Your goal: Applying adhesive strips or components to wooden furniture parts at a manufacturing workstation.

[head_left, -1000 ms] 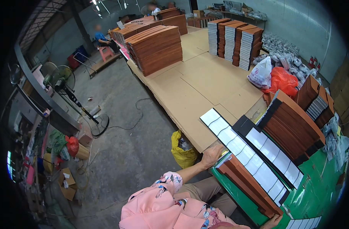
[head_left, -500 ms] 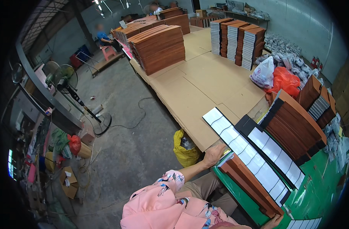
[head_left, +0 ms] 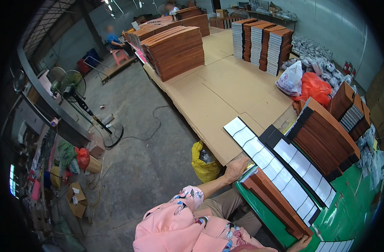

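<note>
A long reddish-brown folded panel (head_left: 276,202) lies slanting along the near edge of the green tabletop (head_left: 347,206). My left hand (head_left: 237,169) is closed around its far end, fingers partly hidden. At the near end, my right hand (head_left: 300,244) grips the corner, low in the picture and partly cut off. Right beside the panel lies a black-edged board with glossy white segments (head_left: 269,168). A second white-segmented board (head_left: 305,170) rests on black pieces to its right.
A curved stack of brown panels (head_left: 322,143) stands on the right. The cardboard-covered table (head_left: 225,92) carries tall brown stacks (head_left: 175,52), white-edged stacks (head_left: 259,46) and plastic bags (head_left: 290,80). A yellow sack (head_left: 203,164) sits below its edge. A standing fan (head_left: 80,101) is at left.
</note>
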`<state>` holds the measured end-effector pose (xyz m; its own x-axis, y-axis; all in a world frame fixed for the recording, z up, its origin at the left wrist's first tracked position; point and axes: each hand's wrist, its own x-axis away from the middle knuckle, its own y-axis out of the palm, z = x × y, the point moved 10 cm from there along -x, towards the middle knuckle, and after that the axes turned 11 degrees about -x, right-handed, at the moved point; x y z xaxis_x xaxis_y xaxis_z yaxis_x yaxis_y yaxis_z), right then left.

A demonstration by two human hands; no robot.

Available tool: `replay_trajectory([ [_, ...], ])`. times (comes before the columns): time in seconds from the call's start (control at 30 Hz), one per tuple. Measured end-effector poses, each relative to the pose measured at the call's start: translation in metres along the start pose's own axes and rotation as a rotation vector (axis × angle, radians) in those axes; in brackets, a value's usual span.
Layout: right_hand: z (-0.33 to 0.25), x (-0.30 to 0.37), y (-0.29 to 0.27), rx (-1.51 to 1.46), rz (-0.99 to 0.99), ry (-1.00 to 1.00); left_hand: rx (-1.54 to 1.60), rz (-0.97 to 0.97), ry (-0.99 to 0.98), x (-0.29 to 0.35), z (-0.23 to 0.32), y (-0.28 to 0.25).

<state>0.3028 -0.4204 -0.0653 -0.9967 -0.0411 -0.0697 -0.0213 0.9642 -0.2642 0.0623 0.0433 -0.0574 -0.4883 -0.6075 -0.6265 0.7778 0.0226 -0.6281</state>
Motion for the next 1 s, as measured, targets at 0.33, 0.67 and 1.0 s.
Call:
replay_trajectory([
  [0.33, 0.002, -0.001, 0.001, -0.032, 0.000, -0.011, -0.013, 0.000, 0.001, 0.002, -0.001, -0.001],
  [0.67, -0.007, 0.002, 0.003, -0.067, 0.027, -0.006, -0.005, 0.014, 0.021, -0.001, 0.003, 0.000],
  [1.0, -0.001, -0.002, 0.004, -0.036, 0.005, -0.015, -0.001, -0.026, -0.001, 0.003, -0.003, -0.001],
])
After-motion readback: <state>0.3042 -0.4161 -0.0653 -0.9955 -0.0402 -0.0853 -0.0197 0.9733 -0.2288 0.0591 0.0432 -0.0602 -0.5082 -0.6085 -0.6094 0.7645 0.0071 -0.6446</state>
